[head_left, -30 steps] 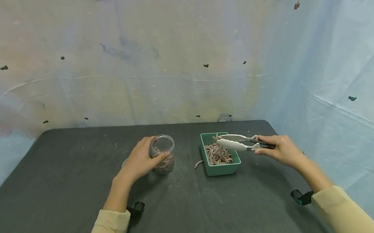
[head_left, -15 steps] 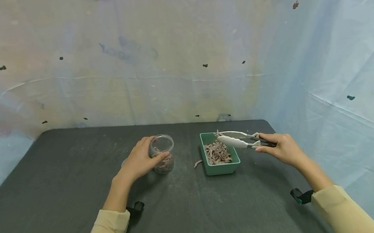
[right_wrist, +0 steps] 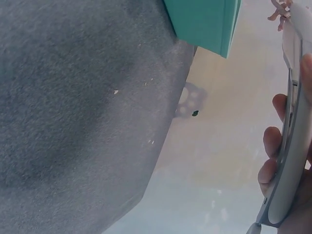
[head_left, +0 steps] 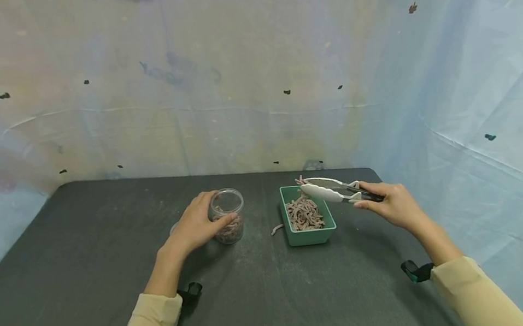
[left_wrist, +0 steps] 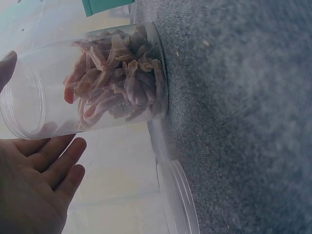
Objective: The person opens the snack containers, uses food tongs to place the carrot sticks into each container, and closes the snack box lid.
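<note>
My left hand (head_left: 195, 224) holds a clear, lidless plastic jar (head_left: 228, 203) near its open top, thumb on one side and fingers on the other. The jar stands upright on the table; brownish-pink strips (left_wrist: 117, 78), like dried meat, fill its lower part. My right hand (head_left: 393, 205) grips the handles of tongs (head_left: 322, 193) with white tips and dark handles. Between the tips, a few strips (head_left: 300, 180) are pinched above the far end of a green rectangular bin (head_left: 312, 238). More strips (head_left: 304, 215) lie heaped inside the bin.
One loose strip (head_left: 277, 229) lies on the dark table (head_left: 260, 306), left of the bin. A clear round lid (left_wrist: 178, 200) rests beside the jar, mostly behind my left hand in the head view. Tiny crumbs dot the table near the bin. A patterned sheet (head_left: 230, 79) hangs behind.
The tongs have risen, carrying the pinched strips from just over the heap to above the bin's far rim. My left hand and the jar have stayed in place.
</note>
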### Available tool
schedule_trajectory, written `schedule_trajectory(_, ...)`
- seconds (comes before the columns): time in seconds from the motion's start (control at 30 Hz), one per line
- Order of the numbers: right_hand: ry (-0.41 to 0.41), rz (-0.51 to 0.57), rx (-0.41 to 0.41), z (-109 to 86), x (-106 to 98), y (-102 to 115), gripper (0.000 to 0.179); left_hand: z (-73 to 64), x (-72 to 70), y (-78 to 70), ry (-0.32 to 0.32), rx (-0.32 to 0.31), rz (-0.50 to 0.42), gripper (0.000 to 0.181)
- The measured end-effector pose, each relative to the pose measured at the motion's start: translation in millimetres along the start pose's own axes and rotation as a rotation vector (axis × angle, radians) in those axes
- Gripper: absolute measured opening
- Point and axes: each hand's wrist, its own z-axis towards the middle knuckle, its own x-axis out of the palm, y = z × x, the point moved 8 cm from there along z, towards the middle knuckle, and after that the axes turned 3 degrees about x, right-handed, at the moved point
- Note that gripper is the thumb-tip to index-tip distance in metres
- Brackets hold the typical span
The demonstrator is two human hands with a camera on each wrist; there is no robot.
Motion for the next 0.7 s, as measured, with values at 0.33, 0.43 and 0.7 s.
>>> schedule_trajectory(0.33, 0.011, 0.027, 0.006, 8.2, 5.1, 9.0, 0.059, 0.1, 1.2, 0.9, 0.009, 0.002, -0.002, 0.089)
schedule_trajectory(0.43, 0.016, 0.034, -0.002, 12.3, 6.8, 12.9, 0.059, 0.6, 1.1, 1.7, 0.009, -0.001, -0.002, 0.09)
schedule_trajectory(0.7, 0.009, 0.062, -0.014, 25.3, 9.6, 25.8, 0.06, 1.3, 0.2, 1.0, 0.0, 0.007, 0.002, 0.09)
